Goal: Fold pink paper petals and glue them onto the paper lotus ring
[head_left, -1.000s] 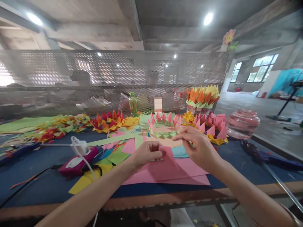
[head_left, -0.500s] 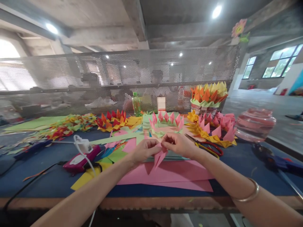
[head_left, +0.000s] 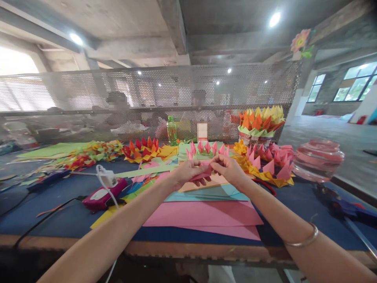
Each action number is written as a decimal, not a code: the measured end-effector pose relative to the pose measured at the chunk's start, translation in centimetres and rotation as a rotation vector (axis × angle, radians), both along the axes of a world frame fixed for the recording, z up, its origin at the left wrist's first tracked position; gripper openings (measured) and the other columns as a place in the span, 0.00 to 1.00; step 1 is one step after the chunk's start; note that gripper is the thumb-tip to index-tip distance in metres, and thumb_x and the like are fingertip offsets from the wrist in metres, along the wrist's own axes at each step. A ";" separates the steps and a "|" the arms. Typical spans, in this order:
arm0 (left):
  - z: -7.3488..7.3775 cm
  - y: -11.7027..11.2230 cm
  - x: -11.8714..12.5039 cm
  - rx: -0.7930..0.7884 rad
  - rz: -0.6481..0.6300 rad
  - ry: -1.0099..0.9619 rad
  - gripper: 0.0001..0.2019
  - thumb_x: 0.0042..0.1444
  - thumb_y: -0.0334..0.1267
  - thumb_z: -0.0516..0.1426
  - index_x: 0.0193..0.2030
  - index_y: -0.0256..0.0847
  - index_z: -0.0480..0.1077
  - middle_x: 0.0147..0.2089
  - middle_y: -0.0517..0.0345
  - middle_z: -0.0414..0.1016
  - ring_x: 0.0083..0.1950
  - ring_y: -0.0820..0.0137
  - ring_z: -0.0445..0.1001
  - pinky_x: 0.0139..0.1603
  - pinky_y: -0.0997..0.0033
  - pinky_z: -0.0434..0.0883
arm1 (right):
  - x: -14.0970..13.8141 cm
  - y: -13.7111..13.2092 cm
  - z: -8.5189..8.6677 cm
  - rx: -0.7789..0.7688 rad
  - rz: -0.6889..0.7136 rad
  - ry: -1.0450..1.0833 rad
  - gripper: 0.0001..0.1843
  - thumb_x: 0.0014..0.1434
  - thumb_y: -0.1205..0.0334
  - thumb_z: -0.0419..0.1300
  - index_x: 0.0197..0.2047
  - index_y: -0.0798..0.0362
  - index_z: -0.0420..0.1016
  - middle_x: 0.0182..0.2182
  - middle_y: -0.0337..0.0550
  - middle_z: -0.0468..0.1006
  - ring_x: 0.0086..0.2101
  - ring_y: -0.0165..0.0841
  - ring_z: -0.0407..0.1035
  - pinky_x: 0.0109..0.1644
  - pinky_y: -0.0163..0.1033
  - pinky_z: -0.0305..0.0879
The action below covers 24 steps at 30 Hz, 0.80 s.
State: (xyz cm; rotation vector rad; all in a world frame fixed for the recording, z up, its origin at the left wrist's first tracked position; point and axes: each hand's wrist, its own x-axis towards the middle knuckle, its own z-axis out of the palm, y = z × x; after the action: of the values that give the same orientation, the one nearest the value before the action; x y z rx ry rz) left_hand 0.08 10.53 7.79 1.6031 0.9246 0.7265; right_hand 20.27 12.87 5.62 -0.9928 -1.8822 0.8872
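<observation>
Between my two hands is a small piece of folded pink paper (head_left: 206,172), partly covered by the fingers. My left hand (head_left: 188,173) grips it from the left, thumb on top. From the right, my right hand (head_left: 226,167) pinches its other edge with thumb and fingertips. Just behind the hands stands a ring of pink paper petals (head_left: 207,148) on a pale green base. Below them lie pink paper sheets (head_left: 203,214), with light blue sheets (head_left: 232,192) on top.
Left are a magenta power strip (head_left: 104,194) with a white plug and a heap of paper scraps (head_left: 97,151). A green bottle (head_left: 171,131) stands behind. Right are pink-and-yellow petals (head_left: 269,167), a water-filled clear jar (head_left: 319,161), and a blue glue gun (head_left: 344,206). A perforated metal screen (head_left: 176,86) rises behind.
Both hands have risen slightly with the pink paper. Its pointed ends, which hung below the fingers, now no longer show there. The camera view has shifted a little.
</observation>
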 end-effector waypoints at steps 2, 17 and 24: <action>-0.3 0.2 -0.4 0.005 -0.012 -0.018 0.16 0.69 0.49 0.57 0.48 0.36 0.73 0.39 0.57 0.77 0.32 0.73 0.75 0.33 0.70 0.76 | 0.0 0.1 -0.1 0.003 -0.023 0.019 0.19 0.69 0.53 0.61 0.57 0.54 0.72 0.52 0.47 0.76 0.46 0.37 0.75 0.49 0.49 0.75; -2.1 1.0 -3.5 0.051 -0.023 0.060 0.16 0.69 0.49 0.57 0.46 0.35 0.73 0.39 0.57 0.77 0.33 0.73 0.75 0.34 0.69 0.76 | -0.6 -1.2 -0.3 -0.002 0.054 -0.013 0.18 0.69 0.54 0.62 0.56 0.54 0.73 0.51 0.46 0.77 0.45 0.36 0.76 0.48 0.48 0.75; -2.1 1.2 -3.8 0.063 -0.011 0.066 0.16 0.69 0.49 0.57 0.47 0.36 0.73 0.39 0.57 0.76 0.33 0.73 0.75 0.34 0.69 0.76 | -0.7 -1.3 -0.5 -0.013 0.044 0.011 0.17 0.69 0.54 0.62 0.55 0.54 0.73 0.49 0.45 0.77 0.44 0.35 0.76 0.47 0.46 0.76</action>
State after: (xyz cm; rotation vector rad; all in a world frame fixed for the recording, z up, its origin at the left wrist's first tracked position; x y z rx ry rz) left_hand -3.68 11.73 5.65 1.6948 0.9484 0.7044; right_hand 19.58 11.57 5.10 -0.9562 -1.8977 0.9296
